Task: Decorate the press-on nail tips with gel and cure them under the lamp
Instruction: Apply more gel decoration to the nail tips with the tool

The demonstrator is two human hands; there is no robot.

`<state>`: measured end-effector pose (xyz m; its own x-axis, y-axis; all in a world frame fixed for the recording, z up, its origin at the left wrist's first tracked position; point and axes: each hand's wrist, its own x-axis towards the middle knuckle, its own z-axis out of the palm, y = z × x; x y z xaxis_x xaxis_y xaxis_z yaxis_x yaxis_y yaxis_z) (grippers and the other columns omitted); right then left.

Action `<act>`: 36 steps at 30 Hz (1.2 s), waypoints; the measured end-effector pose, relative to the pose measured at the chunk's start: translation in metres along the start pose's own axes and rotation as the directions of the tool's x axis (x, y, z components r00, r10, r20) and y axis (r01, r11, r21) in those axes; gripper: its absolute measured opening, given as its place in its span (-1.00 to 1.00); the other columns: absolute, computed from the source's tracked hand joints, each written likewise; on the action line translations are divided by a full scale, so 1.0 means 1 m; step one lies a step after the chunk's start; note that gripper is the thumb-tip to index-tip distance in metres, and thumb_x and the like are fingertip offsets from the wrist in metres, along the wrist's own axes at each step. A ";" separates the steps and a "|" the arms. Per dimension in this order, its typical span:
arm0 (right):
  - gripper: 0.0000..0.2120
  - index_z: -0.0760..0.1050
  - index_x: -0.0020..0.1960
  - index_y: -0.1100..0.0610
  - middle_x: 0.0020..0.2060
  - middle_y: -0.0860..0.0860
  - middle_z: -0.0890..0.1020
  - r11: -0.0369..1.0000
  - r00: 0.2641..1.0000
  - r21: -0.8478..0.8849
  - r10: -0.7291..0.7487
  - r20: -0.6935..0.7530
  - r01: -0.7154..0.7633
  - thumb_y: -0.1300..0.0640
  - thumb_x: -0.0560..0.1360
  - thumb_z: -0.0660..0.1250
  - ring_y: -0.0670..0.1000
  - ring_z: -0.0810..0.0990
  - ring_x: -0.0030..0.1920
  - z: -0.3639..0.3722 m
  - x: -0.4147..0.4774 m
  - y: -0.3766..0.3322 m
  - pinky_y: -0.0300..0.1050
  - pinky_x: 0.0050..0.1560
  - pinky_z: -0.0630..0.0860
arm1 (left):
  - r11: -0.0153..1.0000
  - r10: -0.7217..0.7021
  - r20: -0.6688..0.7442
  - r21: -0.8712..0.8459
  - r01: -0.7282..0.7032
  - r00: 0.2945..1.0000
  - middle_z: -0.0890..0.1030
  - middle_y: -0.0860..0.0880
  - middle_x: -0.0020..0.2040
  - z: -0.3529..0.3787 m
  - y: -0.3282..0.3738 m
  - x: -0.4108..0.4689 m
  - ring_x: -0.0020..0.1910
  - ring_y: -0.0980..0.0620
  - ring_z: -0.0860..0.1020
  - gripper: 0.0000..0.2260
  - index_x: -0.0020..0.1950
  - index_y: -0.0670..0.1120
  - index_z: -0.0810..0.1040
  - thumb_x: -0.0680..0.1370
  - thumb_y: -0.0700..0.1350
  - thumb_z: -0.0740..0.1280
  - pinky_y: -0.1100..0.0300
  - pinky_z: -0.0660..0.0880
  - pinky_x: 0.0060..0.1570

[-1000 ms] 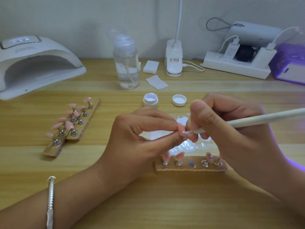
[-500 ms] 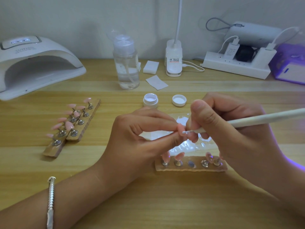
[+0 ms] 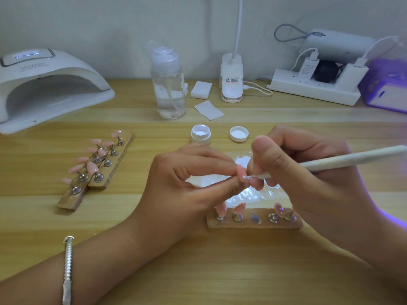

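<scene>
My left hand [image 3: 189,183] pinches a pink nail tip [image 3: 240,172] between thumb and forefinger at the centre of the table. My right hand [image 3: 308,177] grips a white gel brush [image 3: 343,160] like a pen, and its white-loaded point touches the tip. Below the hands lies a wooden holder strip [image 3: 253,224] with several pink tips on metal stands and one bare magnet spot. An open white gel pot [image 3: 200,134] and its lid [image 3: 239,133] stand behind the hands. The white curing lamp [image 3: 44,89] sits at the far left.
Two more wooden strips with pink tips [image 3: 97,164] lie at the left. A clear pump bottle [image 3: 168,84], white wipes [image 3: 201,90], a desk lamp base [image 3: 232,84] and a power strip [image 3: 315,89] line the back. A glossy palette sheet [image 3: 246,198] lies under the hands.
</scene>
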<state>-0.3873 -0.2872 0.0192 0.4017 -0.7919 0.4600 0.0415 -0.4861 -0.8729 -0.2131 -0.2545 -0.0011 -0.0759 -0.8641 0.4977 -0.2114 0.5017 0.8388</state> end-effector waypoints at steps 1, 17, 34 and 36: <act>-0.67 0.47 -0.32 0.22 -0.45 -0.08 0.54 1.000 1.000 0.000 0.000 0.003 0.000 0.10 0.58 0.29 -0.12 0.51 -0.42 0.000 0.000 0.000 -0.34 -0.34 0.41 | 1.000 -0.002 -0.004 0.004 0.002 1.000 0.70 -0.01 -0.18 0.000 0.000 0.000 -0.33 -0.06 0.63 -0.94 -0.15 -0.12 0.74 0.40 -0.19 0.54 0.21 0.53 -0.49; -0.67 0.48 -0.32 0.21 -0.45 -0.06 0.55 1.000 1.000 0.013 0.012 0.002 -0.012 0.09 0.58 0.30 -0.11 0.52 -0.41 -0.002 -0.001 0.002 -0.33 -0.33 0.42 | 1.000 -0.016 0.006 -0.009 0.016 1.000 0.69 -0.04 -0.17 -0.001 0.000 -0.001 -0.36 -0.10 0.61 -0.95 -0.13 -0.14 0.75 0.42 -0.21 0.54 0.20 0.53 -0.50; -0.68 0.46 -0.33 0.16 -0.45 -0.08 0.55 1.000 1.000 -0.003 0.002 0.001 -0.002 0.07 0.57 0.27 -0.08 0.52 -0.41 -0.001 -0.001 0.001 -0.29 -0.33 0.43 | 1.000 -0.004 -0.010 0.013 0.004 1.000 0.69 0.02 -0.19 0.000 0.001 -0.001 -0.33 -0.05 0.63 -0.95 -0.16 -0.10 0.74 0.40 -0.20 0.54 0.20 0.53 -0.51; -0.69 0.46 -0.32 0.17 -0.44 -0.08 0.55 1.000 1.000 -0.004 -0.007 0.002 0.007 0.09 0.57 0.27 -0.10 0.52 -0.41 -0.001 -0.001 0.001 -0.31 -0.33 0.43 | 1.000 -0.002 -0.007 0.029 0.002 1.000 0.69 0.01 -0.19 0.000 0.001 0.000 -0.32 -0.03 0.63 -0.95 -0.16 -0.10 0.74 0.40 -0.20 0.54 0.20 0.53 -0.48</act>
<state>-0.3887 -0.2876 0.0183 0.4037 -0.7877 0.4654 0.0407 -0.4927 -0.8692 -0.2132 -0.2537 -0.0008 -0.0682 -0.8645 0.4980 -0.2400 0.4987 0.8329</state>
